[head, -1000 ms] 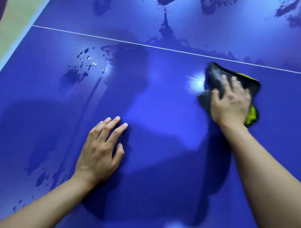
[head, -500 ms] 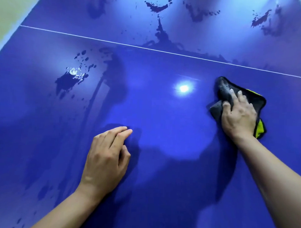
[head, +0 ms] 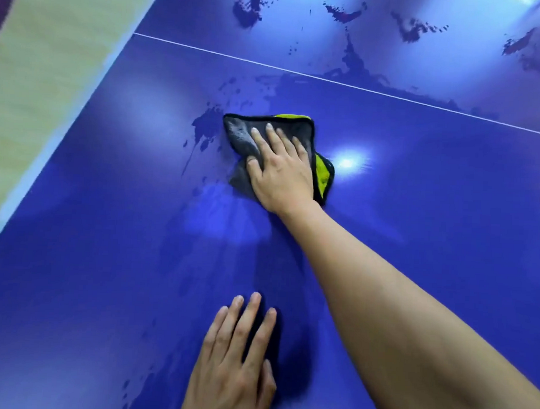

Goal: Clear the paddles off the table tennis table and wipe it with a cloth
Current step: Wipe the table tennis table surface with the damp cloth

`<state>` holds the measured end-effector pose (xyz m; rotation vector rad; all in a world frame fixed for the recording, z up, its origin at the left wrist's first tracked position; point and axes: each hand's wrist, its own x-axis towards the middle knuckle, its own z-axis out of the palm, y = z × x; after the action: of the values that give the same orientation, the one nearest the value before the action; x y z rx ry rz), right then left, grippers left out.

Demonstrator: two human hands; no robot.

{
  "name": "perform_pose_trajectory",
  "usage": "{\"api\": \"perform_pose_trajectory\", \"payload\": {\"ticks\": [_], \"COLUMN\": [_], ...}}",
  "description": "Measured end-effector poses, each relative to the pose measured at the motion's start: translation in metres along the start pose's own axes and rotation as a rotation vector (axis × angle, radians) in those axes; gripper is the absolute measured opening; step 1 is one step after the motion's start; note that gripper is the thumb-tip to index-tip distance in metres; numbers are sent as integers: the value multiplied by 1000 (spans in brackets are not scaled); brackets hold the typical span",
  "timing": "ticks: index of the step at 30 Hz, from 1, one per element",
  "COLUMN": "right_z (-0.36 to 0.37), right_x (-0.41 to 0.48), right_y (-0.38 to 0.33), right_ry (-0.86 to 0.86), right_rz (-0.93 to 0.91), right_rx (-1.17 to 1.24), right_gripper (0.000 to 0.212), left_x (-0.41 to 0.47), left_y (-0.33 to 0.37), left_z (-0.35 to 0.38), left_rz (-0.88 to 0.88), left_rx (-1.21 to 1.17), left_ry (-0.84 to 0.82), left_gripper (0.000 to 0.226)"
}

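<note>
A crumpled grey cloth (head: 240, 136), black-edged with a yellow-green backing, is lying on the blue table (head: 431, 194) near its white line (head: 328, 79). We are pressing it with our right hand (head: 282, 171), fingers straight, not clenching. Our left hand (head: 235, 362) is resting flat, grasping nothing, toward the near edge.

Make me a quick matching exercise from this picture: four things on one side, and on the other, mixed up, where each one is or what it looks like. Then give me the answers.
Things:
1. right hand
2. left hand
3. cloth
4. white line

Descriptions:
A. grey, with a yellow-green side and black edging
B. runs across the table tennis table, beyond the cloth
C. presses down on the cloth with straight fingers
D. rests flat on the bare blue tabletop, nearest the camera

Pairs: 1-C, 2-D, 3-A, 4-B.
</note>
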<state>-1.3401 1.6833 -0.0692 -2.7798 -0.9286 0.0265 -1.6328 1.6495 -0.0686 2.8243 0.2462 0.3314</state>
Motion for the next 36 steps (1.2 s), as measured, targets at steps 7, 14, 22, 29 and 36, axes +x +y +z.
{"api": "perform_pose_trajectory", "payload": {"ticks": [7,14,22,29,36], "right_z": [-10,-57,-87,-66,-46], "right_x": [-29,-132,-233,-226,-194], "right_y": [47,233,314,326,212], "right_ry": [-9,91,169,254,208], "right_rz": [57,381,671,690,481], "right_rx": [40,-25,-4,-6,-55], "right_gripper": [59,67,74,76,72], "left_x": [-9,-11,-10,-14,-17], "left_y": [1,7,17,12,8], "left_z": [4,0,-6,0,1], "left_rz": [-19,-77,-118,-110,-107], "left_rx": [-36,-17,-3,6,-61], "left_ry": [-90,-134,-159,-128,-33], "left_gripper": [62,58,58,57,57]}}
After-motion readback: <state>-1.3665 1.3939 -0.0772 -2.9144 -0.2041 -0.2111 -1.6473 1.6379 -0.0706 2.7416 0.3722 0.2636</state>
